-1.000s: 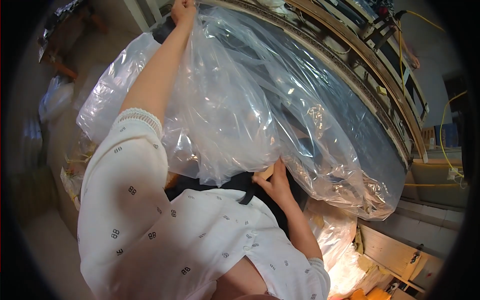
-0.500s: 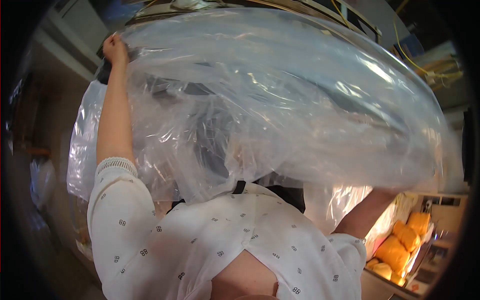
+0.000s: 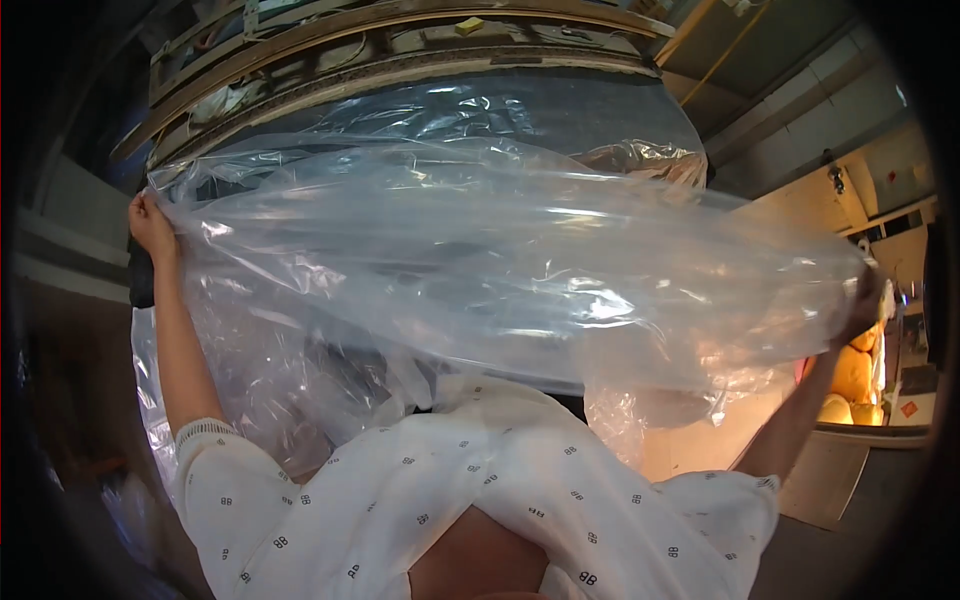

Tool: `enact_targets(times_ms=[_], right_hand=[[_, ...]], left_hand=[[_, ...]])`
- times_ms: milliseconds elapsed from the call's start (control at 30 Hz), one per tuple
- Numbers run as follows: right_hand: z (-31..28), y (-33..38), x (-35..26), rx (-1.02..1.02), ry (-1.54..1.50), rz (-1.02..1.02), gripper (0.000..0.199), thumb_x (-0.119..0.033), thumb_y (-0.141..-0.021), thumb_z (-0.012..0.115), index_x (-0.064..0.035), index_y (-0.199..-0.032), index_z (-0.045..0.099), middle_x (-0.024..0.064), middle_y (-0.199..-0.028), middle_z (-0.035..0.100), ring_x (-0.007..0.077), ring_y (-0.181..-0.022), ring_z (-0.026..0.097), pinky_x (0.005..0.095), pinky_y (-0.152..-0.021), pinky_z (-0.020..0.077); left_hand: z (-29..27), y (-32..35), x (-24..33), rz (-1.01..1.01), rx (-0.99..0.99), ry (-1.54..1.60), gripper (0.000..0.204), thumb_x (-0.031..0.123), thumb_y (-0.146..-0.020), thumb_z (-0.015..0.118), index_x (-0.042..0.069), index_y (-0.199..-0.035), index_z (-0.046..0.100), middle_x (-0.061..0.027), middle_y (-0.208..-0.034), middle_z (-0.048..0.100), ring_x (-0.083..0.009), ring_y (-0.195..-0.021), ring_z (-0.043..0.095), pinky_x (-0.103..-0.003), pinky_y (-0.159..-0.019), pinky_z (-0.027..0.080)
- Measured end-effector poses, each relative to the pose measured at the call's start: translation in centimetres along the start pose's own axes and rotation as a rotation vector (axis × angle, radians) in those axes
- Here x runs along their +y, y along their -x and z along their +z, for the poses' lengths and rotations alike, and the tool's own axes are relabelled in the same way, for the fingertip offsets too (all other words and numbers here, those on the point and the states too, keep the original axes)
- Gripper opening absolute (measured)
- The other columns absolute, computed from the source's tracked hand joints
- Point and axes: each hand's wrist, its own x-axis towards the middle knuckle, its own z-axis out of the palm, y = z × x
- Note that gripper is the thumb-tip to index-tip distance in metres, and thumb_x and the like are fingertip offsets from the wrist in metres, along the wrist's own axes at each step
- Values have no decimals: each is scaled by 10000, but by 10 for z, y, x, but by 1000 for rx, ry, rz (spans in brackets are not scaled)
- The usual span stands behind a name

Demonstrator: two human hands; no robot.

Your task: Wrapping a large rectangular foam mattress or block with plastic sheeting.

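The left hand pinches one end of a clear plastic sheet while the shadowed right hand grips the other, stretching it over the dark counter.

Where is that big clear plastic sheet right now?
The clear plastic sheet spans the middle of the head view, from the left hand across to the right hand, just beyond the white shirt.

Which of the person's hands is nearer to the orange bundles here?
Right. The right hand appears just above the orange bundles in the picture; the left hand is far across at the left side, gripping the clear plastic sheet.
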Motion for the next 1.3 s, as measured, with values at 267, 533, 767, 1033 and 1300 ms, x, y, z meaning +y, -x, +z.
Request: enact_targets(times_ms=[267,533,767,1033,1300], right_hand=[[11,-123,-179,201,-116,-541,325,-157,-872,549,-77,-1183,502,94,-1116,539,262,-1104,478,336,-925,399],[185,75,-159,-869,-226,-319,208,-124,-745,597,-103,-949,629,103,-875,631,283,-834,602,378,-704,475],[174,113,-144,-1080,-604,-34,181,-190,-808,587,-53,-920,622,94,-811,625,225,-750,598,332,-699,471],[164,195,-174,-1570,-821,24,331,-224,-744,683,-37,-985,554,48,-887,581,151,-857,538,270,-784,419],[149,178,-138,-1492,-1080,442,196,-226,-885,534,-37,-850,573,2,-770,562,99,-761,522,242,-743,421]], left_hand=[[22,29,5,-144,56,85,269,176,-885,542,-44,-1041,553,-100,-956,609,-156,-854,564,-254,-765,433],[-140,-42,-71,22,43,-681,336,264,-820,559,-20,-989,620,-151,-951,632,-249,-890,588,-318,-791,446],[-144,-41,-81,154,-30,-887,293,260,-823,540,10,-948,627,-149,-971,622,-295,-915,566,-366,-820,419],[-122,-33,-53,242,-110,-892,214,190,-814,543,24,-926,619,-135,-953,623,-293,-902,568,-361,-809,415],[-130,-37,-63,210,-118,-916,203,196,-849,530,31,-933,615,-127,-932,627,-285,-855,585,-361,-784,419]])
